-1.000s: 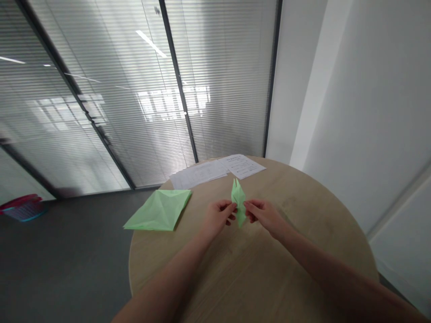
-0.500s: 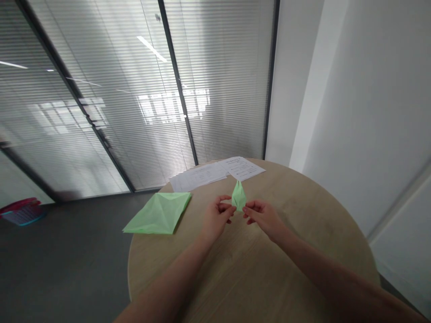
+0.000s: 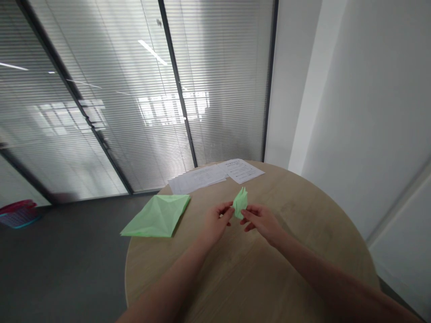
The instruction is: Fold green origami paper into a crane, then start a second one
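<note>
A small piece of folded green paper (image 3: 240, 202) is held up above the table, its split, pointed end upward and leaning slightly right. My left hand (image 3: 218, 219) pinches its left edge between thumb and fingers. On the other side, the thumb and fingers of my right hand (image 3: 261, 220) grip its lower right edge. Parts of the fingertips are hidden behind the paper. Left of my hands lies a larger creased green sheet (image 3: 158, 216), its left corner jutting past the table's edge.
The round wooden table (image 3: 269, 273) fills the lower middle. Printed white sheets (image 3: 202, 178) lie at its far edge. A red and blue plastic basket (image 3: 18, 214) stands on the floor at far left. Glass panels with blinds (image 3: 232, 89) and a white wall (image 3: 370, 112) stand beyond.
The folded green paper has turned and tilted a little to the right, with its tips now leaning. My right fingers have shifted slightly onto its face. The view has moved slightly.
</note>
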A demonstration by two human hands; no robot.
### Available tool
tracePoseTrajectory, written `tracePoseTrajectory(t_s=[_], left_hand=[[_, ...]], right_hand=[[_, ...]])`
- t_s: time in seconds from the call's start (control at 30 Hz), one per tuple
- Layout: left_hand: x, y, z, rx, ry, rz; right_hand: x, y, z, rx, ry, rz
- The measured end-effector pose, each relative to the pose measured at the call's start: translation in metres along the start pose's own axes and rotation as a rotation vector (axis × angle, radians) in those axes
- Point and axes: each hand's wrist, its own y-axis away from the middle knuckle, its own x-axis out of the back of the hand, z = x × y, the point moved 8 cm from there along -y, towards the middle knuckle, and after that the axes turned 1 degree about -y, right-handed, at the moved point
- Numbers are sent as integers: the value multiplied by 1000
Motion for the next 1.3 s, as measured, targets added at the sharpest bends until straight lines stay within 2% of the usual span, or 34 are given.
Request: tracePoseTrajectory(t_s=[0.13,0.37,0.5,0.67,0.9,1.07,1.3], left_hand=[[-6,2,-1,-14,-53,-15],[-4,5,5,-83,-159,1],[-6,5,5,-95,-213,-21],[-4,7,1,-29,-342,-11],[-1,6,6,-54,-538,-15],[-5,6,5,-85,-539,-38],[-13,8,8,-107,-531,-125]], right_hand=[[-8,2,4,-30,-11,-31],[-19,7,2,-21,-82,-76],[-16,5,3,-40,-113,-55],[-8,4,6,-55,-73,0],[-17,6,7,-80,-43,-52],[-14,5,4,-60,-118,-35],[-7,5,5,-68,-109,-9]])
